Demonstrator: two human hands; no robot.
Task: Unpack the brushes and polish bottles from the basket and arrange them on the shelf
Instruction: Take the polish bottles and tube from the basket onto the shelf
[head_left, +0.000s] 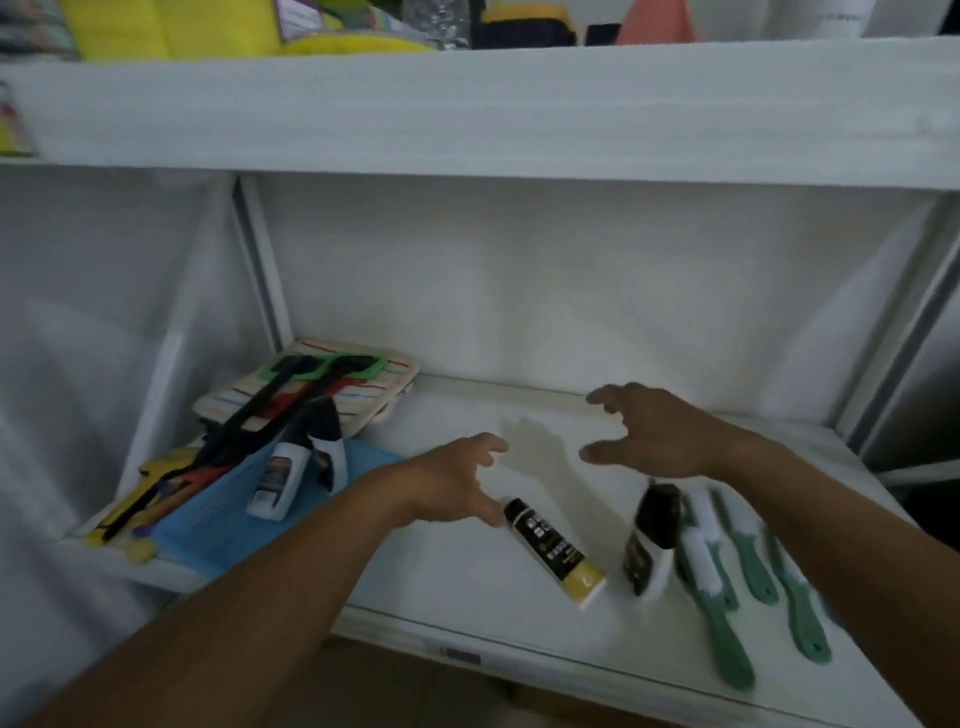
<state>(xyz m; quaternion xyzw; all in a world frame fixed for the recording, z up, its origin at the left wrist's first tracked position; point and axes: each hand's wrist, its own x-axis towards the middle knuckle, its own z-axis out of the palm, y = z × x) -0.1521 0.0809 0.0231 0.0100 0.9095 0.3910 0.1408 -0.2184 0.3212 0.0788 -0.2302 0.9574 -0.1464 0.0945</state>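
A blue basket (218, 525) lies at the left of the white shelf (467, 582), holding two white polish bottles (275, 483) with black tops. A black and yellow polish tube (553, 551) lies flat mid-shelf. Right of it rests a dark polish bottle (652, 540). Several green-handled brushes (727, 571) with white bristles lie side by side at the right. My left hand (457, 478) hovers open just left of the tube's black cap. My right hand (654, 431) hovers open above the dark bottle. Neither hand holds anything.
Striped cloth packs with black long-handled tools (322, 389) are stacked behind the basket. Yellow-packaged items (156, 499) sit at the far left. An upper shelf board (467, 114) overhangs, carrying yellow cloths (171, 26) and other goods. White uprights (260, 270) flank the bay.
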